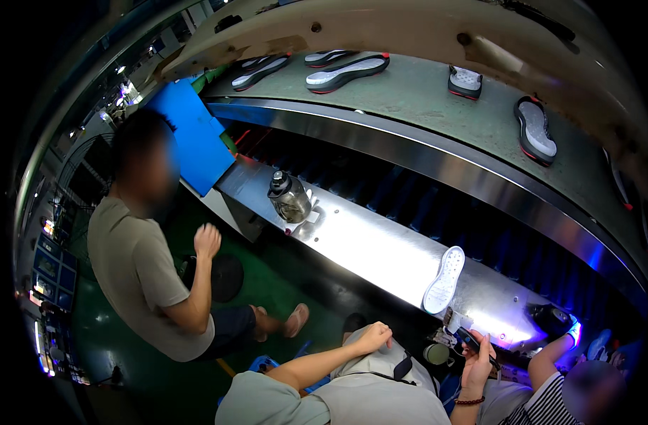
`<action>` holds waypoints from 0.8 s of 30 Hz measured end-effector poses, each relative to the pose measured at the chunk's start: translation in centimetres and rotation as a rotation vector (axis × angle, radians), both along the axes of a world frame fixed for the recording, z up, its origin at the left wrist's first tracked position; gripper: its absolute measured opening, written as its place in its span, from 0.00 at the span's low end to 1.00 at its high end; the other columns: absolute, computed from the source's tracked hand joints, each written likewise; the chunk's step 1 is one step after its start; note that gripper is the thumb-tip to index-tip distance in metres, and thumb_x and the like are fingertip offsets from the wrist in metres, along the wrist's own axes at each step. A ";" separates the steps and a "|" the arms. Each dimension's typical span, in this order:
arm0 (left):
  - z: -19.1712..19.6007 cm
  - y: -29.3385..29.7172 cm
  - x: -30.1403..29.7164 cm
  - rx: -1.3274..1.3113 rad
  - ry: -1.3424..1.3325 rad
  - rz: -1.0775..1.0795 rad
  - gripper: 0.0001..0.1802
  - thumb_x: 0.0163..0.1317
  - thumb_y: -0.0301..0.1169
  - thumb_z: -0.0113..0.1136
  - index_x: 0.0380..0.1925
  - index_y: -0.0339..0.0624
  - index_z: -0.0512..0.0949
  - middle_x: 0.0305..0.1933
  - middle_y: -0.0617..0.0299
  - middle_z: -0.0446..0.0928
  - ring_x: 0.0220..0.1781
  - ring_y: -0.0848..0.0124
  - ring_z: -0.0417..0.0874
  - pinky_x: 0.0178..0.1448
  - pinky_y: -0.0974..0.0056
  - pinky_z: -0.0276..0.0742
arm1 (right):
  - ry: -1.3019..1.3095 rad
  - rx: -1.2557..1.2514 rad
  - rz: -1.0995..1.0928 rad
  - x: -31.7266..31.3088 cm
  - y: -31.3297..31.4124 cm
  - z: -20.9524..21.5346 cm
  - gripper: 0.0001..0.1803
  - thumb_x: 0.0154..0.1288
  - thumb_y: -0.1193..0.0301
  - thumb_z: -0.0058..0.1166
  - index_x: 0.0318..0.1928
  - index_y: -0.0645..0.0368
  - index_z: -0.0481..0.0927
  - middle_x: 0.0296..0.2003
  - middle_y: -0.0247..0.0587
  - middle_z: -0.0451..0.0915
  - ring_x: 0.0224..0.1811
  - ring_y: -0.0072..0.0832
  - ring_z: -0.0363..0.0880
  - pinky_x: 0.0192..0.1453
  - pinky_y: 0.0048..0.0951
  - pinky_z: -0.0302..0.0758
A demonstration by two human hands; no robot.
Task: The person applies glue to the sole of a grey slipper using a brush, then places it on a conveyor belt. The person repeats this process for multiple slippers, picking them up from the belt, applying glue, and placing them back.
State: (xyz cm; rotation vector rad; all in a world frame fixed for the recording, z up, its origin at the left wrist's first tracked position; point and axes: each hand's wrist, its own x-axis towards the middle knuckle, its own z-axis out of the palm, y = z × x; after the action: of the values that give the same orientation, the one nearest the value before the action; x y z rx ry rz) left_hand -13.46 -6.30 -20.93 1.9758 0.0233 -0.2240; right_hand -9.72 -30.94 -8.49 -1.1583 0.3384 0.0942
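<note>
My left hand point(374, 338) rests over my lap with the fingers curled in, and nothing shows in it. My right hand point(477, 363), with a beaded bracelet at the wrist, is closed around a slim black handheld tool point(469, 339); its exact kind I cannot make out. Just beyond that hand, a white shoe sole point(445, 281) lies on the brightly lit metal ledge point(380, 248), apart from both hands. A round lidded container point(436, 353) stands below the ledge, left of my right hand.
A dark bottle point(290, 198) stands on the ledge's left part. Shoe soles point(348, 73) lie along the green conveyor point(423, 85) behind. At left stands a person point(150, 276) near a blue panel point(193, 134). A striped-sleeved person's hand point(574, 331) is at right, under blue light.
</note>
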 end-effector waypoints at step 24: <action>5.8 -1.7 1.5 -0.338 0.402 0.200 0.16 0.47 0.19 0.41 0.36 0.38 0.73 0.25 0.57 0.76 0.08 0.79 0.65 0.11 0.73 0.60 | -0.059 -0.007 0.070 -0.4 0.2 1.2 0.20 0.67 0.62 0.36 0.40 0.68 0.75 0.39 0.44 0.78 0.28 0.19 0.73 0.29 0.16 0.68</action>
State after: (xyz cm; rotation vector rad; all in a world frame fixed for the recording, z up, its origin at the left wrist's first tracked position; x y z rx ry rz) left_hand -11.91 -7.96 -15.13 1.5541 0.4151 -0.4592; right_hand -10.09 -30.73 -7.29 -1.1779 0.2462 0.1203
